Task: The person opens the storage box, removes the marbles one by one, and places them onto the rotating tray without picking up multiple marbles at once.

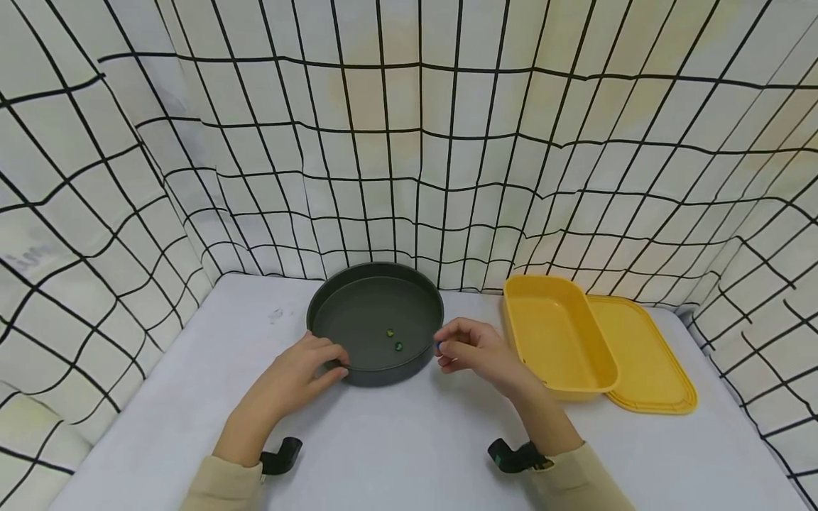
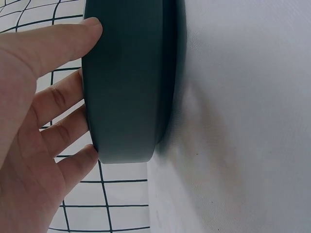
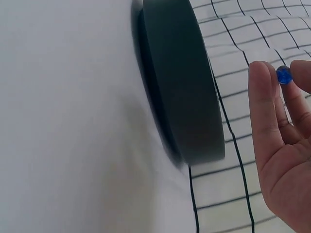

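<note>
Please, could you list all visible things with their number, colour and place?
Table: 1, white, foreground
Pan: 1, dark green, on table
Green beads: 2, green, in pan
Blue bead: 1, blue, held near pan
Box: 1, yellow, right of pan
Lid: 1, yellow, right of box
Walls: 3, white, black-lined, left, back, right
Wrist devices: 2, black, one per wrist
Sleeves: 2, beige, one per arm
Left hand: 1, bare, gripping pan's rim
Right hand: 1, bare, pinching blue bead
</note>
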The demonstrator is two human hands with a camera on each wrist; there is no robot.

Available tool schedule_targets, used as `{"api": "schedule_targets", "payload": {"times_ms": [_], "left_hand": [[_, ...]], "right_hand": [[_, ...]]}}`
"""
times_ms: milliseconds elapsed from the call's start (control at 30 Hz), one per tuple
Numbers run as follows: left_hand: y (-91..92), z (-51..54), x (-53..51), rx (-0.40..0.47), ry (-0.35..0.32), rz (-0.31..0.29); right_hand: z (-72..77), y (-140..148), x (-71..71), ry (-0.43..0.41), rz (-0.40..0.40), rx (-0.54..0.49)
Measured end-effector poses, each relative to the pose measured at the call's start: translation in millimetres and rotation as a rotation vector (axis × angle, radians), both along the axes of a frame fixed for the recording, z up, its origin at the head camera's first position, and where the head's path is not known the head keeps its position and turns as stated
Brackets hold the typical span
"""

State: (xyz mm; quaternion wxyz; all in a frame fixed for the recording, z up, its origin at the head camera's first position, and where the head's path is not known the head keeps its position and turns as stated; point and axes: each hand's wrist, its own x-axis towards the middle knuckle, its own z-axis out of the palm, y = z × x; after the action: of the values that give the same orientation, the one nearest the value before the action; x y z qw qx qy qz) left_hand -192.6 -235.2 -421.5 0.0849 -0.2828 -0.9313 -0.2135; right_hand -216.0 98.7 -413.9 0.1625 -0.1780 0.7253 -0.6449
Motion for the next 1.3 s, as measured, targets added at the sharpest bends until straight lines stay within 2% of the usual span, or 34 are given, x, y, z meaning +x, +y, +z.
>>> {"api": "schedule_targets", "payload": {"times_ms": [400, 567, 767, 867, 1033, 1133, 1300], "left_hand": [[-1.2, -0.5, -1.3, 0.002, 0.008, -0.009], [-1.2, -0.6, -0.7, 0.002, 0.003, -0.009], [-0.3, -0.4, -0.9, -0.002, 0.003, -0.008], [0.0, -0.1, -1.3, -0.004, 0.004, -0.007], [0.3, -0.1, -1.5, -0.009, 0.0, -0.003], [0.1, -0.4, -1.2, -0.008, -0.002, -0.003], [-0.4, -1.2, -1.5, -0.007, 0.001, -0.002]], "right_hand": [[8.2, -73, -24.7, 0.091, -0.051, -0.003], [-0.3, -93, -31.8, 0.182, -0.101, 0.078], [-13.4, -107, -34.7, 0.287, -0.129, 0.279], [-15.0, -111, -35.2, 0.337, -0.099, 0.409], [-13.4, -114, -36.1, 0.365, 0.029, 0.608], [-12.9, -114, -36.3, 0.37, 0.078, 0.664], [-11.6, -115, -35.5, 0.394, 0.091, 0.69]]}}
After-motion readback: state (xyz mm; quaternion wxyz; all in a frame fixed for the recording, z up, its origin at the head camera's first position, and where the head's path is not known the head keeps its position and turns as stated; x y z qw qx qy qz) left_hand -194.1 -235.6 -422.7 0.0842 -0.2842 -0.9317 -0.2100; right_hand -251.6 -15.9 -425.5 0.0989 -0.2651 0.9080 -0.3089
